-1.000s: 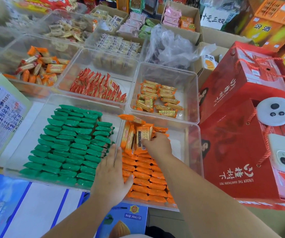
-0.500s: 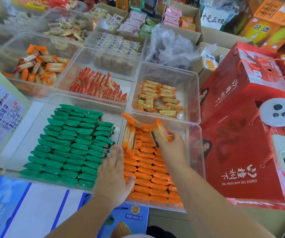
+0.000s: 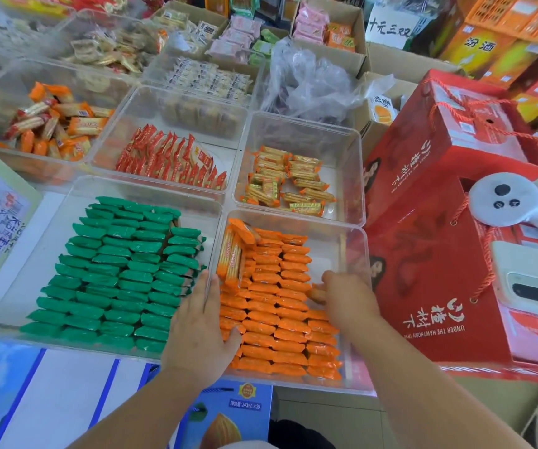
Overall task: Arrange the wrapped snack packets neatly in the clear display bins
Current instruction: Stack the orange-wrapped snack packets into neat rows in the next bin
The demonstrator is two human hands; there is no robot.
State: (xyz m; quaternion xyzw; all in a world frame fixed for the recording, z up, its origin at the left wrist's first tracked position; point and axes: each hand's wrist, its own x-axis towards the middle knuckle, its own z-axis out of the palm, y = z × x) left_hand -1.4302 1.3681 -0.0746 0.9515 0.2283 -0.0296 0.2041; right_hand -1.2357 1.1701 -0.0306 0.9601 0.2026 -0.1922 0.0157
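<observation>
— Anything in the right grip (image 3: 345, 296)?
— Yes. Curled tight round one orange packet (image 3: 316, 291). Only one end poking out past the fingers.
— And the left grip (image 3: 201, 322)?
— Flat and wide, holding nothing. Lying along the wall between the green bin (image 3: 138, 189) and the orange bin (image 3: 356, 251), with the thumb touching the near rows (image 3: 270, 319).
— Where to with the packet?
— Probably into the bare strip on the right side of the orange bin, at the far end of the short right row. Only a guess, from the gap there.
— Which way to lay it?
— Long side running left to right, same as all the flat ones. Looks turned about that way in the grip, but hard to tell for sure.
— Nearer grip for that job?
— The right one, sitting just over the spot. The left one well apart, at the other side of the bin.
— Anything else to tidy?
— A few standing packets (image 3: 230, 257) up on edge in the far left corner, long side pointing away, not across. One crooked packet (image 3: 241, 230) lying on top of them. Straight ahead of the left grip, so closer to that one.
— Careful with what?
— Not bumping the neat rows while setting the packet down.
</observation>
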